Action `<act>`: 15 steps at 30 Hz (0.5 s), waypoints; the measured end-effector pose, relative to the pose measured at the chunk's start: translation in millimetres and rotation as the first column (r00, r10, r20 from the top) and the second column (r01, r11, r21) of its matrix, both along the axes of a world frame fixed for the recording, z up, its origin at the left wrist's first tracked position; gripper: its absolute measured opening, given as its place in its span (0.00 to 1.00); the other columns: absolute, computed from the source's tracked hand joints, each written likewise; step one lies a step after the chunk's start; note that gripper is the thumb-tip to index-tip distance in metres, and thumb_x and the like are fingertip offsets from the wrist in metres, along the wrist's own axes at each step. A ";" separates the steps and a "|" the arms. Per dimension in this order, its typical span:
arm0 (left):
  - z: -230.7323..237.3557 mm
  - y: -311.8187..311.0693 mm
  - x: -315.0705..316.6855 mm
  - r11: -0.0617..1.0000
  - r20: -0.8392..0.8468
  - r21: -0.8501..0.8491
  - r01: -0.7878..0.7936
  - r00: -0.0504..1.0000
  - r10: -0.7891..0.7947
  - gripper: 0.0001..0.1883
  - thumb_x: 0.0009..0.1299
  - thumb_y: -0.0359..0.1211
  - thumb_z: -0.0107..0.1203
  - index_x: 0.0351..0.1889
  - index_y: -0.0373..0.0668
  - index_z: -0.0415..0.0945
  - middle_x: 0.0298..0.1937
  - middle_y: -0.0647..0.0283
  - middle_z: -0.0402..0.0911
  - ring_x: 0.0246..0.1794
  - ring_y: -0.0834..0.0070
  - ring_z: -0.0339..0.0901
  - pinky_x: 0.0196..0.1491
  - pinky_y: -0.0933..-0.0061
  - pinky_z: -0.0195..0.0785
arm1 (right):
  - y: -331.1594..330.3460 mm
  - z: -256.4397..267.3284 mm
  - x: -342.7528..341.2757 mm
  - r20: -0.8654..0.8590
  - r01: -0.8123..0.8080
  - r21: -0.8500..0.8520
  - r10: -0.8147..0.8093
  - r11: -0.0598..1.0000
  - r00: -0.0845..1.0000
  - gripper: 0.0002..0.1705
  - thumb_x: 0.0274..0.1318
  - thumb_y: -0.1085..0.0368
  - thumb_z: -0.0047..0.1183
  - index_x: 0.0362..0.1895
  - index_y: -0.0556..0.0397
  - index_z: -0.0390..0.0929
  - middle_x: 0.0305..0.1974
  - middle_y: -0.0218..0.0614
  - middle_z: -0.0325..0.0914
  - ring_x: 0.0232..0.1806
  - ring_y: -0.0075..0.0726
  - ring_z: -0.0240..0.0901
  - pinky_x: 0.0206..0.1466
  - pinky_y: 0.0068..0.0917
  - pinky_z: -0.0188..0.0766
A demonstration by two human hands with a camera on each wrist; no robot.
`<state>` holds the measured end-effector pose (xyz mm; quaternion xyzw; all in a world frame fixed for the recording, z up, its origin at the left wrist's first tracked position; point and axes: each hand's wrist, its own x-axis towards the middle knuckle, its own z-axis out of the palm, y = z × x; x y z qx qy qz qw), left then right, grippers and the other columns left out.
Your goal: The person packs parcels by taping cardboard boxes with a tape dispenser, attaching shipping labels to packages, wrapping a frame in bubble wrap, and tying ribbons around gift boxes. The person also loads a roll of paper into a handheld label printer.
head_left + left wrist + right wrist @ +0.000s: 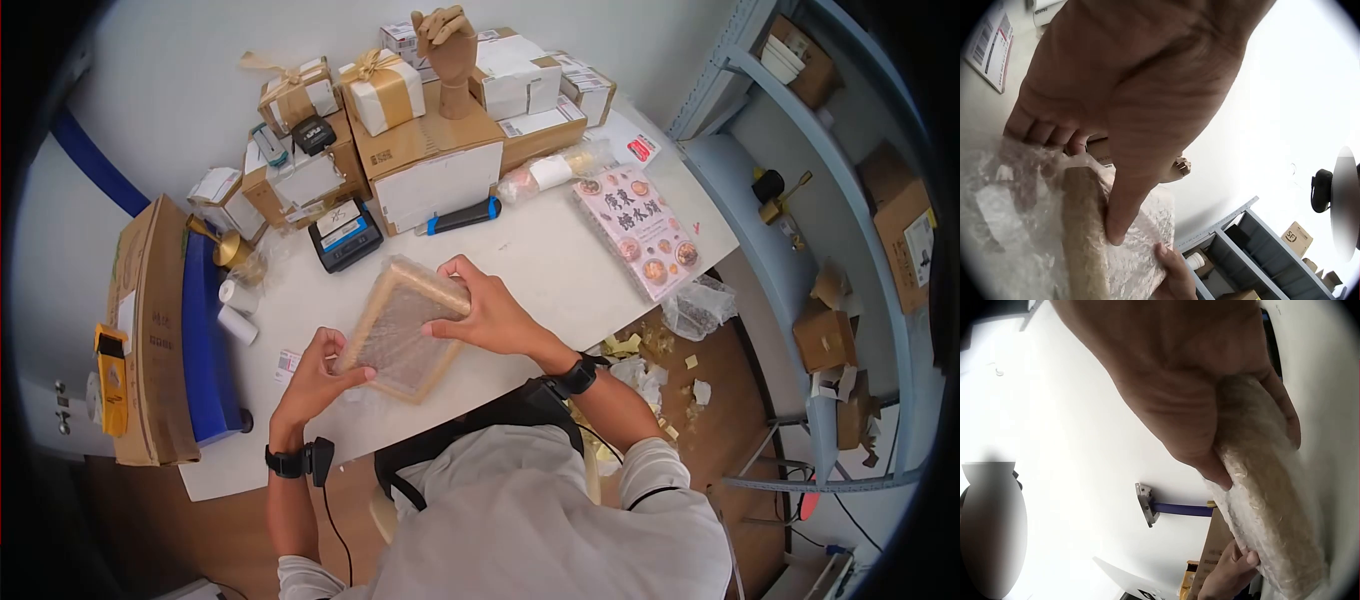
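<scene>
Both hands hold a flat rectangular package [400, 345] in clear bubble wrap, tilted above the front of the table. Its rim is tan and its middle looks greyish through the plastic. My left hand [313, 385] grips the lower left edge, thumb on the face nearer me. At the upper right corner, my right hand [497, 316] has its thumb across the face and its fingers behind the edge. In the left wrist view, loose wrap [1016, 219] bunches beside the tan edge [1083, 231]. The right wrist view shows the wrapped side [1266, 487] between thumb and fingers.
Behind the package are a black label printer [345, 236], a blue-black utility knife [463, 216] and stacked boxes [437, 180] with a wooden hand model [452, 65]. A pink book [640, 232] lies right. White rolls [238, 326] lie left. Scraps litter the floor [660, 365] beside grey shelves [770, 215].
</scene>
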<state>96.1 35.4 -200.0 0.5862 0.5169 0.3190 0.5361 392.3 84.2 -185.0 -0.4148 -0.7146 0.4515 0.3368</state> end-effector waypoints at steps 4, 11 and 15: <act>27.5 6.9 14.1 0.986 0.022 -0.120 -0.117 0.992 0.120 0.27 0.65 0.30 0.69 0.59 0.39 0.66 0.46 0.60 0.83 0.42 0.77 0.81 0.46 0.78 0.73 | -5.3 23.3 3.0 -0.053 0.126 0.132 -0.120 0.983 0.991 0.37 0.46 0.54 0.74 0.54 0.53 0.64 0.33 0.46 0.83 0.38 0.45 0.83 0.44 0.36 0.75; 12.9 14.6 43.8 0.998 0.278 -0.053 -0.035 0.959 0.049 0.34 0.68 0.29 0.65 0.70 0.38 0.61 0.53 0.56 0.83 0.48 0.75 0.83 0.47 0.76 0.77 | -7.2 9.7 21.7 -0.667 0.087 -0.011 -0.072 0.996 0.742 0.52 0.47 0.52 0.75 0.68 0.57 0.57 0.61 0.50 0.73 0.63 0.43 0.72 0.63 0.36 0.70; 6.5 18.6 80.3 0.989 0.530 -0.145 0.005 0.845 0.073 0.32 0.71 0.28 0.62 0.71 0.39 0.60 0.55 0.55 0.83 0.50 0.73 0.83 0.49 0.72 0.79 | -39.7 -8.2 -1.5 -0.287 0.270 0.093 -0.234 0.958 0.929 0.52 0.52 0.50 0.72 0.70 0.59 0.54 0.63 0.55 0.71 0.65 0.45 0.71 0.65 0.36 0.68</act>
